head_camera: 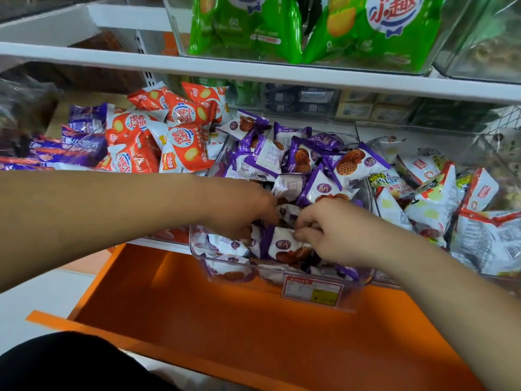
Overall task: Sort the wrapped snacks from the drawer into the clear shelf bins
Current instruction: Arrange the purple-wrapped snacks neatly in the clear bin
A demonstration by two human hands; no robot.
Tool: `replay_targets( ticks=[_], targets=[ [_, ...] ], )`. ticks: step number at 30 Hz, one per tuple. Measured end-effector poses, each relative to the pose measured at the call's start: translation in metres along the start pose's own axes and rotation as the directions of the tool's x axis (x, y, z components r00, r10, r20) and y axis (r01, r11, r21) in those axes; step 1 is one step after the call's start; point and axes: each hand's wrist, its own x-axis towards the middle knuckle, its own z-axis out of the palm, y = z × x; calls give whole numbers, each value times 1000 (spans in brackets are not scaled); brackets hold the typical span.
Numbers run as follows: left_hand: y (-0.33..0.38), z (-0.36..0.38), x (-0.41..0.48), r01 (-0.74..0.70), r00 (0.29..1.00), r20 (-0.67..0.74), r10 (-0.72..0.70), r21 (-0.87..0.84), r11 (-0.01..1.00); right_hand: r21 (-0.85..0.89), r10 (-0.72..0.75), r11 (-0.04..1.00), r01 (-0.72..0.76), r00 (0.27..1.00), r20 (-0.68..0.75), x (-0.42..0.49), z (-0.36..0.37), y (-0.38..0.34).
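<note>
Dark clothing (70, 365) fills the near left corner, at the person's body, with both bare forearms reaching away from it. The right hand (332, 232) pinches the top edge of a purple-and-white snack packet (284, 245) between curled fingers and thumb. The left hand (242, 210) dips fingers-down into the pile just left of it; whether it grips anything cannot be told. Both hands work at the near end of a clear bin (197, 249), heaped with matching purple packets and carrying a price label (311, 292) on its front. Below, nearer the viewer, the orange drawer (225, 320) stands pulled out, with no snacks showing in the visible part. Left of the bin lie orange-red packets (180, 131); right, white packets (437, 193). Green bags (253, 32) sit on the far upper shelf. Likely risk: the heap stands well above the bin's rim, so pressing another packet in may push some over the front lip into the drawer, or sideways among neighbouring sorts.
</note>
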Motion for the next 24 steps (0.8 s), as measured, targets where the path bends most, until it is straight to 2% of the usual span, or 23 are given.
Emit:
replay_targets(
  ticks=[2, 6, 8, 10, 13, 16, 19, 24],
  targets=[
    [2, -5, -4, 20, 1000, -5, -20, 20, 1000, -1, 1, 1000, -1, 1000, 10, -1, -3, 0],
    [1, -17, -5, 63, 998, 29, -61, -59, 996, -64, 16, 998, -15, 1000, 16, -1, 3, -8],
    [-2, -18, -9, 32, 999, -28, -36, -114, 993, -118, 20, 993, -20, 1000, 2, 1, 9, -13],
    [0, -19, -16, 66, 998, -6, -68, -147, 987, -138, 33, 990, -38, 999, -38, 3, 15, -15],
    [1, -25, -20, 146, 989, 28, -145, -316, 938, -162, 15, 986, -31, 995, -101, 2, 24, -15],
    [1, -24, -20, 133, 984, -48, -174, -461, 877, -175, -11, 985, 1, 998, -60, -2, 21, -16],
    [2, -20, -20, 133, 966, -146, -214, -430, 893, -66, -19, 998, 20, 1000, 23, -6, 11, -13],
    [0, -32, -32, 157, 980, -43, -192, -419, 894, 173, 25, 985, -14, 998, -57, -8, 5, -6]
  ],
)
